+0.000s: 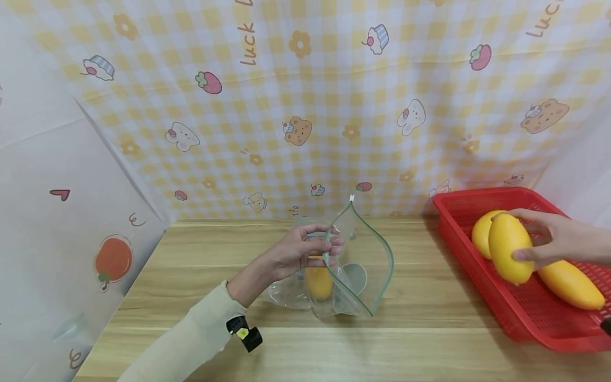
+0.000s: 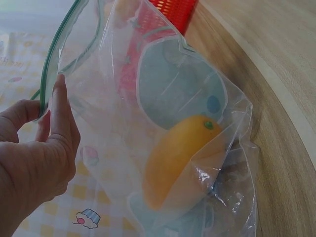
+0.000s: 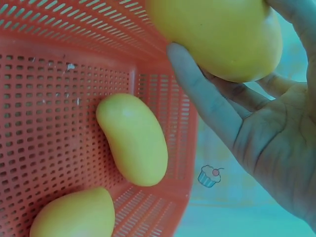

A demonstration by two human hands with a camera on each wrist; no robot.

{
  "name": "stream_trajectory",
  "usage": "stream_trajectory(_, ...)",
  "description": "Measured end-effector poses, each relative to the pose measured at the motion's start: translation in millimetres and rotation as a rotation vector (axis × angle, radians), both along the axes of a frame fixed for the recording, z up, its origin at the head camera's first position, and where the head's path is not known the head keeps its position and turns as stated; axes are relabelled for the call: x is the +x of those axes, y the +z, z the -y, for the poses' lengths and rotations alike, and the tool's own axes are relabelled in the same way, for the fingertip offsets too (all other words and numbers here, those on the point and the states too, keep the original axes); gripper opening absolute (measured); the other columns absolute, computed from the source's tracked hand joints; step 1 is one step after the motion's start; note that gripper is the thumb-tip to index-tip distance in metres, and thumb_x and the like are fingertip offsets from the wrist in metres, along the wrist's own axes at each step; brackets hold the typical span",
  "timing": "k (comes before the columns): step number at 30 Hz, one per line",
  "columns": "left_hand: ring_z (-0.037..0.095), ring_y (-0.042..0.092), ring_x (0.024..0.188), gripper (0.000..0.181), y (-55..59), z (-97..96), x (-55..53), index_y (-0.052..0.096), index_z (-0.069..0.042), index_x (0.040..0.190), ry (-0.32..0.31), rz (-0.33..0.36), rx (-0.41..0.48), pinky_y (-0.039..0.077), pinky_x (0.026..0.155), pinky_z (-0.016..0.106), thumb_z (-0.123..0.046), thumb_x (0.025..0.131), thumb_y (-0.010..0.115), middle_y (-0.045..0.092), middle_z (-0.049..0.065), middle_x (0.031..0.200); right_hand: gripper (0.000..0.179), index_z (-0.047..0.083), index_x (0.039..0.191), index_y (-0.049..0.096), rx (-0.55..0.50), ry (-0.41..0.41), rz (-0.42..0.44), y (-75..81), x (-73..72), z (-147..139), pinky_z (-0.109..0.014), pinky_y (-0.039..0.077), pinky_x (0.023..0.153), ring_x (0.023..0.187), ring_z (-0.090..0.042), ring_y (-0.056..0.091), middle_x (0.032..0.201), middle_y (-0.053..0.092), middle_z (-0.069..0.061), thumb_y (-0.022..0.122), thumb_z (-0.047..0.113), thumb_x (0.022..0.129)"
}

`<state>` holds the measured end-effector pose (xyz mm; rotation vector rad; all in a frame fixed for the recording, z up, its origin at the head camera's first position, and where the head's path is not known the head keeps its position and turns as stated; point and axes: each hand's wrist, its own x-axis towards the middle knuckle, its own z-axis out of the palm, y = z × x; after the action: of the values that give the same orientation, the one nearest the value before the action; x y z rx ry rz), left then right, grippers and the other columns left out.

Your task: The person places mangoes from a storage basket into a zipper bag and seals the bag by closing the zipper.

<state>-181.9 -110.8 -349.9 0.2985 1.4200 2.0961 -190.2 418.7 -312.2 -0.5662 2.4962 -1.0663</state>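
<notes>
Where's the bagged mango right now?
In the head view, the bagged mango is inside the clear zip bag, just below the left hand and well left of the red basket.

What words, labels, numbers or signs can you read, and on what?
"Luck", upper middle of the patterned cloth; a cut-off "L" follows.
"Luck", upper right of the same cloth.
Small lettering low on the cloth, and in the left wrist view: too small or blurred to read.
Yellow sticker on the black wrist device: too small to read.
Clear bag, red basket, yellow fruits: none readable.
</notes>
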Motion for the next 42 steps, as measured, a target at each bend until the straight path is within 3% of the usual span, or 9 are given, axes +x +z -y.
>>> stream_trajectory(7,0.024,0.070,0.102,0.029,-0.2,0.1,-0.2,0.062,-0.001,0.124,-0.004,-0.004,0.001,0.057,0.090,0.044,0.010,0.098,0.060,0.062,0.024,0.130,0.065,0.023,0.148,0.030,0.017,0.001,0.001,2.8,3.3,11,-0.037,0.062,0.072,0.096,-0.011,0.067,0.123,0.059,-0.019,0.066,0.002,0.098)
stream_trajectory(10,0.023,0.070,0.101,0.028,0.2,0.0,-0.1,0.062,-0.001,0.124,-0.006,-0.002,0.005,0.057,0.090,0.044,0.010,0.098,0.060,0.062,0.024,0.129,0.065,0.021,0.148,0.031,0.009,-0.001,-0.013,4.1,4.3,18,-0.038,0.062,0.071,0.096,-0.012,0.067,0.125,0.058,-0.020,0.068,0.003,0.097)
stream_trajectory(17,0.023,0.070,0.101,0.029,0.4,-0.6,0.1,0.061,0.000,0.126,-0.006,-0.001,0.004,0.057,0.090,0.043,0.010,0.098,0.059,0.062,0.023,0.129,0.067,0.038,0.140,0.037,-0.073,-0.007,0.014,3.6,4.5,30,-0.047,0.063,0.069,0.099,-0.020,0.067,0.125,0.054,-0.022,0.069,0.000,0.095)
stream_trajectory(19,0.023,0.070,0.101,0.029,0.0,-0.5,0.1,0.061,0.000,0.125,-0.007,-0.001,0.004,0.057,0.090,0.043,0.010,0.098,0.059,0.062,0.023,0.129,0.066,0.033,0.143,0.038,-0.086,-0.001,0.012,3.2,4.7,33,-0.048,0.063,0.069,0.101,-0.027,0.067,0.125,0.052,-0.024,0.069,0.000,0.094)
stream_trajectory(25,0.023,0.071,0.100,0.029,-1.0,-0.4,0.0,0.062,-0.001,0.124,-0.010,0.000,0.011,0.058,0.088,0.041,0.011,0.098,0.058,0.064,0.023,0.128,0.066,0.022,0.148,0.035,-0.114,0.013,0.041,3.2,6.3,41,-0.049,0.062,0.072,0.103,-0.019,0.068,0.128,0.051,-0.025,0.069,0.001,0.095)
stream_trajectory(34,0.023,0.071,0.100,0.028,0.8,-0.4,1.1,0.062,-0.002,0.123,-0.010,-0.003,0.010,0.058,0.089,0.042,0.011,0.098,0.058,0.063,0.023,0.128,0.071,0.009,0.151,0.030,-0.097,-0.008,0.018,6.3,8.3,56,-0.046,0.062,0.072,0.115,-0.049,0.057,0.137,0.045,-0.029,0.072,0.007,0.094)
stream_trajectory(42,0.023,0.071,0.100,0.029,-0.4,-0.7,0.2,0.062,-0.001,0.123,-0.011,-0.005,0.015,0.057,0.090,0.044,0.012,0.098,0.057,0.063,0.023,0.127,0.068,0.009,0.147,0.035,-0.119,0.002,-0.008,8.7,9.2,67,-0.044,0.062,0.073,0.118,-0.053,0.053,0.136,0.045,-0.027,0.074,0.006,0.092)
